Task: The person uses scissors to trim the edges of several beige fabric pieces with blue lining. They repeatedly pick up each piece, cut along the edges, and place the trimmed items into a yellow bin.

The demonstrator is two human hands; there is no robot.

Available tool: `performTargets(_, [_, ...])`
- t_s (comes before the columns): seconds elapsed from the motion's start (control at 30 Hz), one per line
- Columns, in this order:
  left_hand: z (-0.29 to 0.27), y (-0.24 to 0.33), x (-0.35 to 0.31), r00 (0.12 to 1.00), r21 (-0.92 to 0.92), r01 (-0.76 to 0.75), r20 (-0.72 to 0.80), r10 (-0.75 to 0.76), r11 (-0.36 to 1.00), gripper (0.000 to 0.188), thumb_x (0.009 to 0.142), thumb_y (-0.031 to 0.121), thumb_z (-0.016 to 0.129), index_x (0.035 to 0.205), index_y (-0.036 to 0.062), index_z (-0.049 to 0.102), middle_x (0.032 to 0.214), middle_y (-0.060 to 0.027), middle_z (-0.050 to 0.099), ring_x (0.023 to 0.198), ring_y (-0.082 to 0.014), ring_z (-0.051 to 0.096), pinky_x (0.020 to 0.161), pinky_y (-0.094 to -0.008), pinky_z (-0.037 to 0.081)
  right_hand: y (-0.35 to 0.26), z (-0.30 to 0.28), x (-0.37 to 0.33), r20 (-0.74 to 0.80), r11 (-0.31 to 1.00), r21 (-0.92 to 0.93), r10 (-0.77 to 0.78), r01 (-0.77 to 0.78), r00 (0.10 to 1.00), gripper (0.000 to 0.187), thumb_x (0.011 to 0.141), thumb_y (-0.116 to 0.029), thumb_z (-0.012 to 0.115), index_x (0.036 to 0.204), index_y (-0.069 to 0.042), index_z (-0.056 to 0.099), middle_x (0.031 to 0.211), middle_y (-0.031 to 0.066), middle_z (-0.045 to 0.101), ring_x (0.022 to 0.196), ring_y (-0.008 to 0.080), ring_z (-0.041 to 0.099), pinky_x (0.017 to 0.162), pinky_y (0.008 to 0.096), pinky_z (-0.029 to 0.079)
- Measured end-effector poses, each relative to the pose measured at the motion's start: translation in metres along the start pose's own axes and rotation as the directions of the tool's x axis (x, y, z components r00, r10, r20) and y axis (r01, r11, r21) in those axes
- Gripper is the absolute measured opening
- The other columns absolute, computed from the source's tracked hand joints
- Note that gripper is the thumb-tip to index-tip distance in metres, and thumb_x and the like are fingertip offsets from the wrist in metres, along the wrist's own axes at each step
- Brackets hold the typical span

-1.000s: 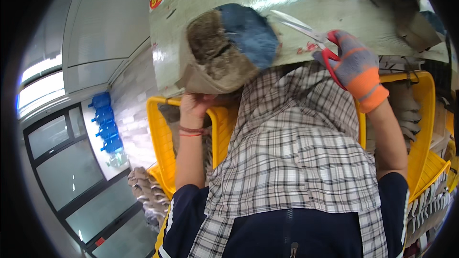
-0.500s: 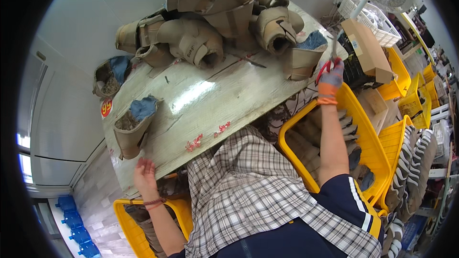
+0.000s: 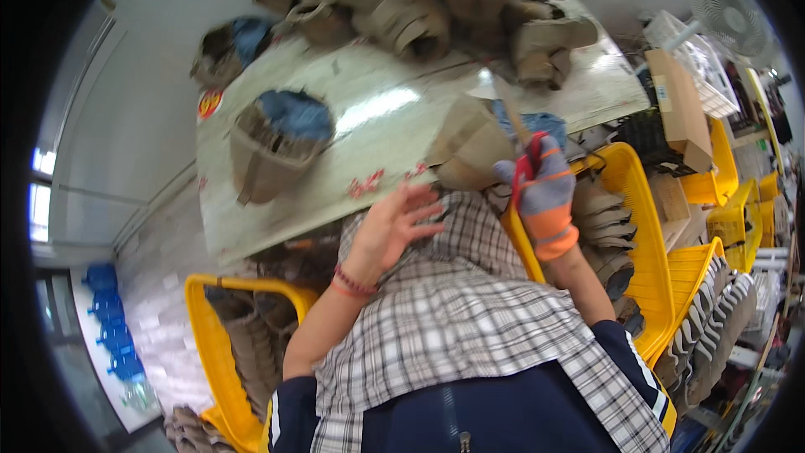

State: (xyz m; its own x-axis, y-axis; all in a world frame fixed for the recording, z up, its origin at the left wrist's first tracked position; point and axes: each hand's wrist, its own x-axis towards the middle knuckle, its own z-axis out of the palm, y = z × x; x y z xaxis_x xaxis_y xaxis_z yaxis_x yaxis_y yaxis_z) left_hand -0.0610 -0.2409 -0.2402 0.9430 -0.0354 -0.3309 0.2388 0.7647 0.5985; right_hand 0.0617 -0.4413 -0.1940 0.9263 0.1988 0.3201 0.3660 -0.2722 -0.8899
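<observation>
My right hand (image 3: pixel 543 193), in a grey and orange glove, is closed around red-handled scissors (image 3: pixel 528 169). Its fingers are beside a tan shoe upper (image 3: pixel 471 141) with blue lining, at the table's near edge; whether they touch it is hard to tell. My bare left hand (image 3: pixel 396 226) is open in front of that upper, fingers spread, holding nothing. Another tan upper with blue lining (image 3: pixel 272 147) stands on the table to the left. At the back lies a pile of tan uppers (image 3: pixel 394 13), slightly blurred.
The pale table (image 3: pixel 293 222) carries red thread scraps (image 3: pixel 366 184) near its front edge. A yellow bin (image 3: pixel 650 243) with shoe parts stands at my right, another yellow bin (image 3: pixel 201 327) at my left. Beyond the table are a cardboard box (image 3: pixel 677 109) and a fan (image 3: pixel 728 13).
My right hand has come back toward me with the scissors, and the upper from the table's right side now sits closer. My left hand has moved right and up, fingers spreading.
</observation>
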Motion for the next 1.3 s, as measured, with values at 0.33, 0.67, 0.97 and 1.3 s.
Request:
performTargets(0.33, [-0.093,0.018,-0.118,0.936,-0.201,-0.216,-0.322,0.144,0.955,0.048,0.097,0.03,0.044,0.137,0.0045,0.037,0.135,-0.0145,0.046,0.126,-0.0319,0.043,0.106,-0.0493,0.032,-0.003,0.048,-0.036,0.553,0.906,0.112,0.284,-0.407,0.783,0.03,0.087,-0.012,0.064,0.113,0.001,0.055,0.086,-0.0004,0.058,0.077,0.0057,0.053,0.069,0.0197,0.046])
performTargets(0.67, [-0.117,-0.006,-0.139,0.878,-0.2,-0.318,-0.432,0.208,0.927,0.046,0.095,0.02,0.05,0.137,0.0053,0.038,0.137,-0.0133,0.043,0.134,-0.0328,0.03,0.109,-0.0521,0.027,-0.037,0.093,0.0,0.871,0.591,-0.268,-0.189,0.761,0.454,0.028,0.077,-0.03,0.068,0.097,-0.011,0.061,0.088,0.0094,0.062,0.084,0.0252,0.06,0.073,0.0365,0.048])
performTargets(0.97, [-0.108,-0.003,-0.134,0.874,-0.212,-0.346,-0.427,0.232,0.914,0.048,0.094,0.019,0.053,0.133,-0.0039,0.04,0.132,-0.0202,0.049,0.123,-0.0301,0.047,0.104,-0.0457,0.037,-0.043,0.123,-0.012,0.972,0.446,-0.235,0.104,0.864,0.211,0.026,0.082,-0.031,0.063,0.1,-0.014,0.066,0.09,0.007,0.064,0.084,0.0223,0.064,0.068,0.033,0.051])
performTargets(1.3, [-0.114,-0.005,-0.132,0.88,-0.238,-0.342,-0.419,0.222,0.909,0.047,0.093,0.018,0.053,0.132,-0.0055,0.04,0.132,-0.0206,0.048,0.122,-0.0304,0.047,0.105,-0.0442,0.037,-0.032,0.12,-0.015,0.968,0.52,-0.249,0.128,0.817,0.214,0.026,0.081,-0.03,0.063,0.096,-0.01,0.065,0.09,0.0097,0.066,0.082,0.0226,0.065,0.068,0.0349,0.053])
